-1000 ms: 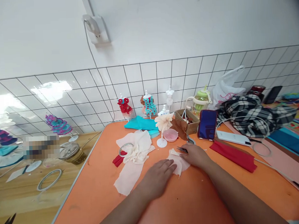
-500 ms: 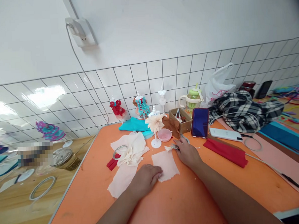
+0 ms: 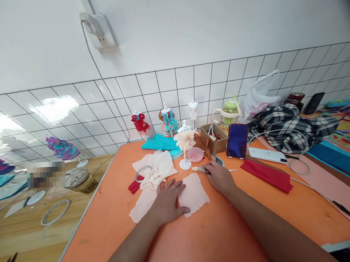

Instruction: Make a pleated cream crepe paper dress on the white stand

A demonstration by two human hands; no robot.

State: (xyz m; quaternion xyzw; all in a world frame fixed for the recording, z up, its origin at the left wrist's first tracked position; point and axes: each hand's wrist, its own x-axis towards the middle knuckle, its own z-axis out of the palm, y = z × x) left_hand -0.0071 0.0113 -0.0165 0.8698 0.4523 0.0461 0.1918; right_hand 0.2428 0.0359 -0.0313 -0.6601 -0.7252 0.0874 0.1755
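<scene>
My left hand (image 3: pixel 170 202) lies with fingers spread on the left edge of a pale pink cloth piece (image 3: pixel 194 192) on the orange table. Just beyond that piece's upper right corner, my right hand (image 3: pixel 219 174) is closed round a small metal tool (image 3: pixel 206 170), mostly hidden by the fingers. A scrap of pale cloth (image 3: pixel 196 168) lies at its tip. Behind stands a small white dress form (image 3: pixel 185 163) with cream ruffles, beside a pink bowl (image 3: pixel 195 155). Crumpled cream cloth (image 3: pixel 155 170) and a roll of tape (image 3: pixel 143 173) lie to the left.
Farther back are more small dress forms (image 3: pixel 169 121), turquoise cloth (image 3: pixel 161 143), a cardboard box (image 3: pixel 219 144) and a green-lidded bottle (image 3: pixel 231 112). A phone (image 3: pixel 237 141), a white power bank (image 3: pixel 267 155) and folded red cloth (image 3: pixel 266 176) lie on the right.
My left hand has opened from a curled pose, its fingers spreading up and left over the cloth's edge. My right hand keeps its hold on the tool. The view has shifted slightly.
</scene>
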